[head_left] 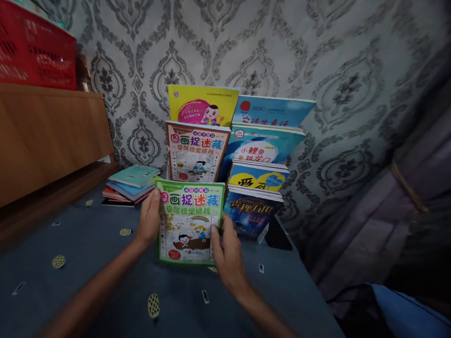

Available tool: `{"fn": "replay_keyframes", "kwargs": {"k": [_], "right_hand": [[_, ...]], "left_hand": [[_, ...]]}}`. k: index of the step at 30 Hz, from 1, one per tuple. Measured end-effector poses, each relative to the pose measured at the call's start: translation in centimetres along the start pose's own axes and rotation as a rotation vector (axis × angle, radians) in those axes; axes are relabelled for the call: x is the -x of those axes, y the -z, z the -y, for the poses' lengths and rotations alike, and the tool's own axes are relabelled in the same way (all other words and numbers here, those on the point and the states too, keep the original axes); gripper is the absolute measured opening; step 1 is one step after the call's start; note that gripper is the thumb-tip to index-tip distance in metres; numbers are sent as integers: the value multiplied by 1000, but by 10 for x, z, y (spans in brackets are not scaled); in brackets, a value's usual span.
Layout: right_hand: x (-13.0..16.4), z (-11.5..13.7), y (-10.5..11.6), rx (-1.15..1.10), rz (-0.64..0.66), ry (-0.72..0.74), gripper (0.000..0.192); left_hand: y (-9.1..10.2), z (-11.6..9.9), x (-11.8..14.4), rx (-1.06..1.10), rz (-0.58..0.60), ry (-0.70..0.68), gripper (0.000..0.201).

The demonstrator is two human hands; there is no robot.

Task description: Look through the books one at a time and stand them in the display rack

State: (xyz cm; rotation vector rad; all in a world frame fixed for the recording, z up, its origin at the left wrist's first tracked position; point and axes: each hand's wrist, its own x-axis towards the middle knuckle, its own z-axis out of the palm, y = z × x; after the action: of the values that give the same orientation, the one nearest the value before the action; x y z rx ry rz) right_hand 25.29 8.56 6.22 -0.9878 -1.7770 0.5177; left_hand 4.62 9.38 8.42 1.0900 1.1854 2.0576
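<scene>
Both hands clamped on the green book [188, 239]: left hand [150, 218] on its left edge near the top corner, right hand [229, 255] on its right edge, thumb on the cover. Cover faces the camera, book roughly upright. Can't tell if its bottom edge touches the dark cloth-covered surface [115, 280].

Directly behind it: brown-bordered book [196, 159], same layout, lower part hidden. Behind that, yellow book [196, 96], taller.

Just right, second upright column toward the far right corner of the surface, front to back: dark blue book [251, 218], blue-and-yellow book [259, 178], teal book [264, 143], blue book [271, 110]. Right hand is near the front one.

Left of the columns, toward the far left corner: low flat stack of thin books [133, 180], apart from the columns, edges not aligned.

Along the left edge: wooden cabinet [36, 138], red basket [32, 44] on top. Patterned wallpaper [221, 28] past the far edge. Beyond the right edge: curtain [377, 222], tied back.
</scene>
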Motion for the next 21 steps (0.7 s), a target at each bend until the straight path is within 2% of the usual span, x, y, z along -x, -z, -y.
{"fn": "replay_keyframes", "kwargs": {"k": [2,5,9,12,15,19,21], "right_hand": [[-8,5,-1,65,-37,38,40],[-16,6,-5,77,-6,88,40],[-21,4,-8,85,119,91,41],[-27,6,-5,96,159,82,40],[-34,7,0,74,204,83,33],[-40,1,9,92,235,53,18],[-41,-2,12,94,237,39,15]], "left_hand": [[-2,0,-10,-27,-46,-44,50],[0,10,-20,-27,-55,-41,53],[6,28,-28,-12,5,19,54],[11,33,-33,2,95,43,55],[20,24,-41,-32,282,81,54],[36,-5,-52,-178,651,141,53],[44,-18,-57,-256,778,143,54]]}}
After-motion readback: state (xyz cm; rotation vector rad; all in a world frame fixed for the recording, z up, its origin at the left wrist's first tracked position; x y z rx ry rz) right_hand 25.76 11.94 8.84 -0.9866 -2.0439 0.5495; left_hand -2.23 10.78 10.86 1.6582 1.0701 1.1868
